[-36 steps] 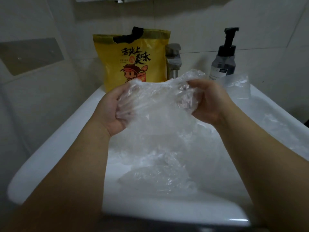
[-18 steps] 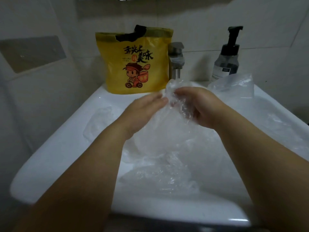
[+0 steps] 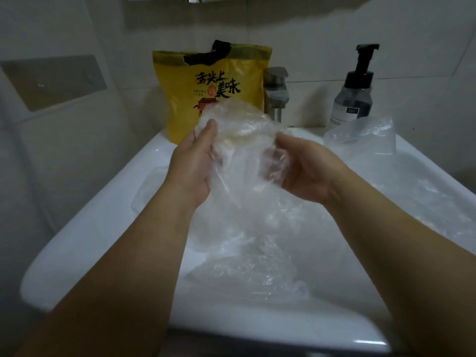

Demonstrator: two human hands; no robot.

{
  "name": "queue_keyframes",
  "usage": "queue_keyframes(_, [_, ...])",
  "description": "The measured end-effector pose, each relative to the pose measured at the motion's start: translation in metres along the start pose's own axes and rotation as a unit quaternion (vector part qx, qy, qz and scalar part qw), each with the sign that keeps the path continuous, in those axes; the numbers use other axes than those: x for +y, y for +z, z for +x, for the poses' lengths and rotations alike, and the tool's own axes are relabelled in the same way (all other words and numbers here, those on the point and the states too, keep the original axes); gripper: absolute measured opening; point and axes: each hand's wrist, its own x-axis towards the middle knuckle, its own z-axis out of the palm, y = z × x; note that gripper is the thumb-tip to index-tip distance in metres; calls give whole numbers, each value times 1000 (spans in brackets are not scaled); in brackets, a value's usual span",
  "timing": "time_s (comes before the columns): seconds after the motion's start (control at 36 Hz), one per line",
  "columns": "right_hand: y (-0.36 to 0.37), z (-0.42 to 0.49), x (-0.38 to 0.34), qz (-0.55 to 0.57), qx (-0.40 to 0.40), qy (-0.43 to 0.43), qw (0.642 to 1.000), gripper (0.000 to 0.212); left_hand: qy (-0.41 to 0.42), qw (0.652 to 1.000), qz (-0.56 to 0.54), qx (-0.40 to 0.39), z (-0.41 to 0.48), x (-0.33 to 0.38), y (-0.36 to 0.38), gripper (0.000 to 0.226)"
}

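Plastic bag [image 3: 247, 155]: clear, crinkled, bunched between hands.

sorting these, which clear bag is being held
The raised clear bag, gripped by left hand and right hand; the other bags lie loose on the sink.

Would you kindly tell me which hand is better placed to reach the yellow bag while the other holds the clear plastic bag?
Left, probably. The left hand grips the clear plastic bag directly in front of the yellow bag, while the right hand pinches it farther right, below the faucet.
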Motion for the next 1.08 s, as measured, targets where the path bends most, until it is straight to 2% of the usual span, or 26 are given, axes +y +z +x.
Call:
queue_keyframes(0.08, [-1, 0, -7, 99, 41, -40, 993, 24, -22, 999, -31, -1, 4, 2, -5, 46])
queue_keyframes(0.19, [-1, 1, -6, 78, 104, -59, 990, 25, -31, 999, -24, -5, 6, 2, -6, 43])
queue_keyframes(0.28, [1, 2, -6, 61, 132, -85, 986, 25, -20, 999, -16, 22, 11, -1, -13, 43])
queue_keyframes(0.31, [0, 2, -5, 42, 131, -102, 985, 30, -13, 999, -8, 41, 13, -2, -16, 42])
queue_keyframes(0.39, [-3, 0, -4, -58, 108, -148, 981, 66, 15, 995, 42, 84, 19, -1, -24, 32])
queue_keyframes(0.42, [-2, -2, -4, -79, 96, -155, 980, 64, 21, 995, 54, 81, 19, 0, -25, 35])
queue_keyframes(0.47, [0, -3, -6, -87, 86, -157, 980, 47, 26, 996, 54, 61, 19, 1, -25, 47])
queue_keyframes(0.53, [-1, -4, -9, -79, 93, -148, 981, 38, 44, 997, 51, 44, 18, 3, -26, 48])
queue_keyframes(0.69, [-9, -6, -13, -136, 106, -143, 975, 64, 47, 997, 1, -57, 8, 12, -23, 23])
queue_keyframes(0.78, [-14, -4, -13, -209, 135, -151, 957, 64, 36, 995, 57, -67, 5, 13, -26, 31])
queue_keyframes(0.83, [-17, -5, -12, -322, 160, -166, 918, 58, 48, 985, 161, -44, 4, 9, -28, 44])
queue_keyframes(0.89, [-20, -7, -11, -449, 184, -188, 854, 45, 76, 957, 281, -10, 3, 5, -30, 55])
queue_keyframes(0.92, [-22, -7, -10, -495, 190, -197, 825, 37, 87, 941, 328, 0, 2, 2, -30, 55])
queue_keyframes(0.97, [-23, -6, -10, -528, 194, -201, 802, 25, 107, 920, 377, 13, 1, -1, -31, 43])
queue_keyframes(1.03, [-23, -5, -10, -512, 196, -203, 812, 21, 120, 916, 381, 32, 2, 0, -33, 20])
queue_keyframes(1.08, [-22, -4, -10, -456, 195, -192, 847, 23, 111, 929, 351, 46, 5, 3, -34, 15])
